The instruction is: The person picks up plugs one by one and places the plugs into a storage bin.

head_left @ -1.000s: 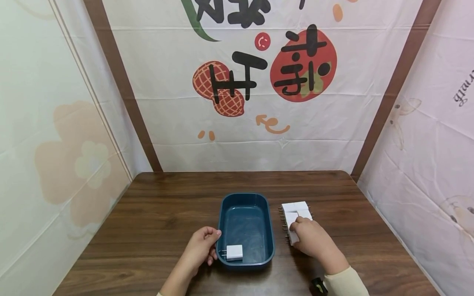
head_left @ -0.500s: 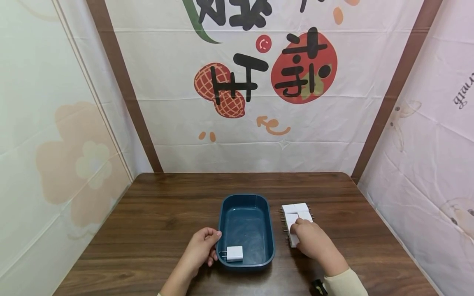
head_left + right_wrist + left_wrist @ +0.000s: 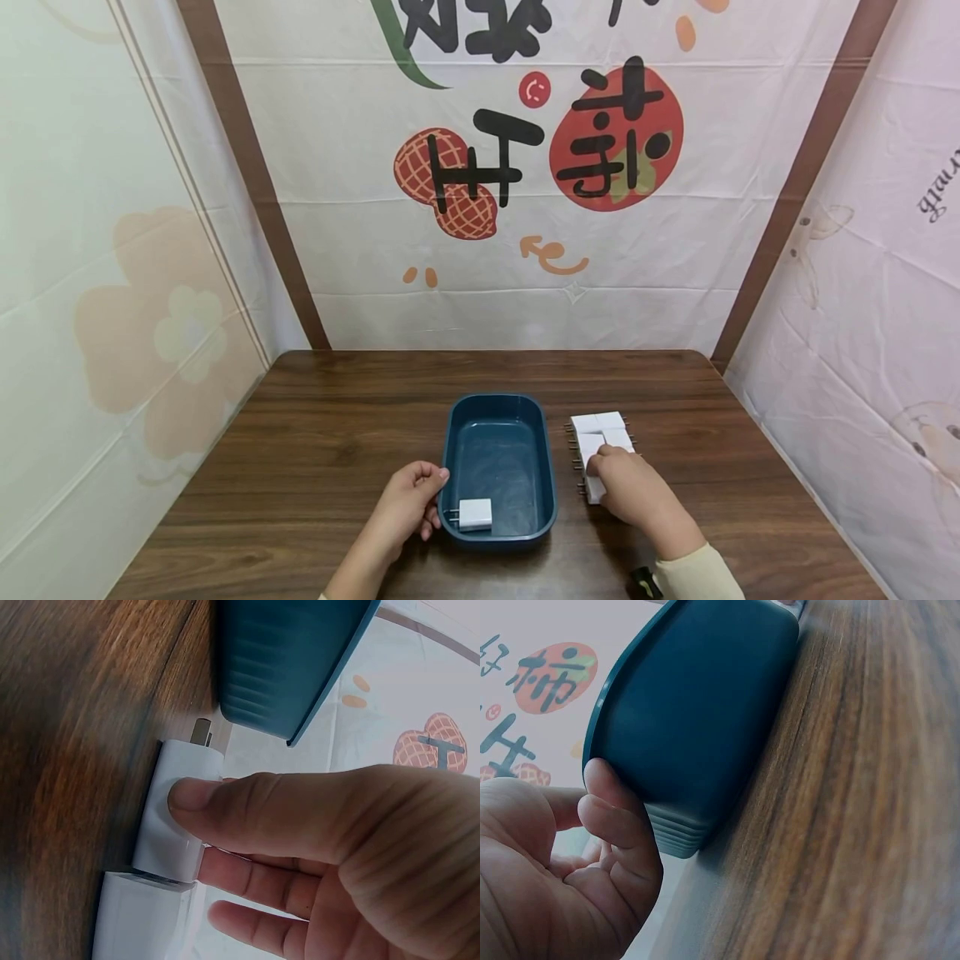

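Note:
A dark blue rectangular tray (image 3: 498, 457) stands on the table with one white plug-in charger (image 3: 476, 514) lying in its near left corner, prongs toward the left wall. My left hand (image 3: 405, 504) holds the tray's left rim, thumb and curled fingers against it. To the right of the tray my right hand (image 3: 641, 492) is over a packed group of white chargers (image 3: 597, 422). In the right wrist view, its thumb lies on a white charger (image 3: 160, 844) and fingers reach round the other side, pinching it. That charger sits end to end with another charger (image 3: 139, 919).
The brown wooden table (image 3: 360, 400) has a patterned cloth wall (image 3: 645, 275) at its back and more cloth on both sides. A small black object (image 3: 645, 582) lies by the right sleeve. Metal prongs stick out on both sides of the charger group.
The view has tilted very slightly. The right fingers stay at the near chargers, with the nearest one edging slightly toward me; the left hand and tray keep their places.

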### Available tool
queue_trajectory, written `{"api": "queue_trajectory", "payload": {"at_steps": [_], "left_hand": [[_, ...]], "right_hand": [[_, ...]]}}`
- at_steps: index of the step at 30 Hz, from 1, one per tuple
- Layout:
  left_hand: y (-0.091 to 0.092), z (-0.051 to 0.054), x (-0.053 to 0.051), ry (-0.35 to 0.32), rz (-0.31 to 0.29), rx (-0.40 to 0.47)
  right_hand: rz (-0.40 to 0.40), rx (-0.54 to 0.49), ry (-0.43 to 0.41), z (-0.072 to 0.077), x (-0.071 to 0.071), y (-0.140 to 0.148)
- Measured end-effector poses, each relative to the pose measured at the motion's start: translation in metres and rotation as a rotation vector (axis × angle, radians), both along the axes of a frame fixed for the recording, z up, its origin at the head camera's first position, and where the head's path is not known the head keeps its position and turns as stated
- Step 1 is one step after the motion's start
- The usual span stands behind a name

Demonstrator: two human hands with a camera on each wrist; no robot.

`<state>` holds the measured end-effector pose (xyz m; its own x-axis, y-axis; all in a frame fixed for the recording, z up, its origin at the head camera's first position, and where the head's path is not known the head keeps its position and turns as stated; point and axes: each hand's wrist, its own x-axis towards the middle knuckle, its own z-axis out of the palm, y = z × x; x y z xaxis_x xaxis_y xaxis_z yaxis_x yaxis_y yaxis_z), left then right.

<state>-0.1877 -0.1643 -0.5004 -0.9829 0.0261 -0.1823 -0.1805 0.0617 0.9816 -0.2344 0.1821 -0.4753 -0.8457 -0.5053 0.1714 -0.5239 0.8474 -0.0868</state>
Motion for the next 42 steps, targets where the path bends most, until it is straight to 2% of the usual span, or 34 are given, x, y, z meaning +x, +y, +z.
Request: {"api": "queue_trajectory", "payload": {"at_steps": [17, 23, 33, 42], "left_hand": [[0.0008, 0.0006, -0.0003, -0.002, -0.001, -0.004], [0.0005, -0.0001, -0.0004, -0.001, -0.001, 0.003], [-0.0002, -0.0001, 0.0009, 0.002, -0.001, 0.003], [0.0, -0.0011, 0.0005, 0.006, 0.001, 0.002]], "right_hand": [[-0.033, 0.017, -0.05, 0.0032, 0.0005, -0.0043], [-0.038, 0.034, -0.038, 0.0025, -0.0008, -0.0057], [-0.02, 0.013, -0.045, 0.0019, -0.0016, -0.0043], [-0.012, 0.009, -0.071, 0.0097, -0.0013, -0.0057]]}}
